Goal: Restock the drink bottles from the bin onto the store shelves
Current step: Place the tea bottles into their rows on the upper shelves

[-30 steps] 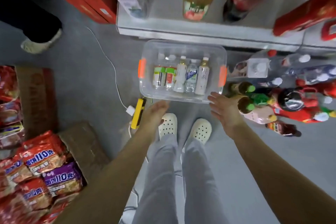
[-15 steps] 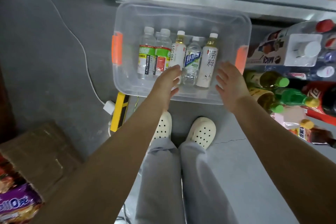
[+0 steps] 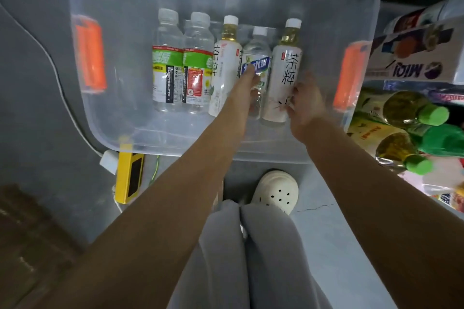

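My left hand (image 3: pixel 247 86) lays straight fingers on the blue-labelled bottle (image 3: pixel 259 64); my right hand (image 3: pixel 305 101) curls its fingers round the white tea bottle (image 3: pixel 285 65) just beside, both lying in the bin (image 3: pixel 113 118).

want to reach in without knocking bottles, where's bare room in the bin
Bare bin floor between its left wall and the leftmost bottle, plus a strip beyond the caps. Crowded: five bottles side by side, left hand and right hand on them.
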### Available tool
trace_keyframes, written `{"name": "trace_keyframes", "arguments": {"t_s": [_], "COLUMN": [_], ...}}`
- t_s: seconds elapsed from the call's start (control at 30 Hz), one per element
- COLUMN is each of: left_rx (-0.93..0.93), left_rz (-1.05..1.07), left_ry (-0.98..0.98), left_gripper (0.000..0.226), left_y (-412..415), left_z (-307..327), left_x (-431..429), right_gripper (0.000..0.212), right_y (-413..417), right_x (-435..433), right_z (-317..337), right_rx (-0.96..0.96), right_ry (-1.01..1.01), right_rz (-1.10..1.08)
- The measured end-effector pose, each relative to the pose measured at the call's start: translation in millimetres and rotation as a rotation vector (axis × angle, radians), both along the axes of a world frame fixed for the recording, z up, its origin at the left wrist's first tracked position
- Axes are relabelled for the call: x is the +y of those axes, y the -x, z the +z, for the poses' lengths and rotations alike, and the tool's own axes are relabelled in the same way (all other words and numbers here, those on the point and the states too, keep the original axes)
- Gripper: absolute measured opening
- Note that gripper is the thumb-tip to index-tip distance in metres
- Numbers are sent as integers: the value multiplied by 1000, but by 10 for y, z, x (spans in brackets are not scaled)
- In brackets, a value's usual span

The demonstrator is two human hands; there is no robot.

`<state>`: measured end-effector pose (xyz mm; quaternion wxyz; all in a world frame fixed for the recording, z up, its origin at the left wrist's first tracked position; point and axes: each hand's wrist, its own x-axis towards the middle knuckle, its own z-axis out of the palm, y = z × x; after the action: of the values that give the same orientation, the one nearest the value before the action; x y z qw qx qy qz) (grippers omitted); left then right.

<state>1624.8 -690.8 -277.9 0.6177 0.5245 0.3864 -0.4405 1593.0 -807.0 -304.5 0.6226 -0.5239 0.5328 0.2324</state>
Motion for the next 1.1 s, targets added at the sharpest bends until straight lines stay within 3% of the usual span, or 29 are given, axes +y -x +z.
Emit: {"name": "trace_keyframes", "arguments": {"t_s": [0.17, 0.43, 0.57, 0.7, 0.83, 0.93, 1.0, 1.1], "left_rx": [4, -69, -56, -66, -75, -68, -53, -152], "left_rz": [31, 29, 45, 73, 67, 48, -6, -94], "left_ry": [2, -154, -82, -132, -112, -98, -120, -167], "left_gripper": [57, 54, 59, 61, 62, 59, 42, 24], "left_y": [-20, -19, -13, -9, 11, 15, 32, 115], "left_z": [-54, -56, -61, -102, -81, 18, 183, 496], "left_x": [69, 41, 75, 100, 124, 89, 65, 114], "right_gripper": [36, 52, 44, 27, 76, 84, 81, 54], "right_y": [-11, -44, -66, -41, 2, 33, 63, 122], "right_x": [-30, -62, -70, -64, -36, -7, 47, 180], "right_z": [-13, -147, -269, -301, -296, -198, -21, 443], "right_rx": [41, 108, 102, 141, 65, 7, -49, -113], "right_ry": [-17, -45, -24, -13, -125, -155, -176, -208], "right_rz": [-20, -13, -39, -7, -8, -102, -121, -90]}}
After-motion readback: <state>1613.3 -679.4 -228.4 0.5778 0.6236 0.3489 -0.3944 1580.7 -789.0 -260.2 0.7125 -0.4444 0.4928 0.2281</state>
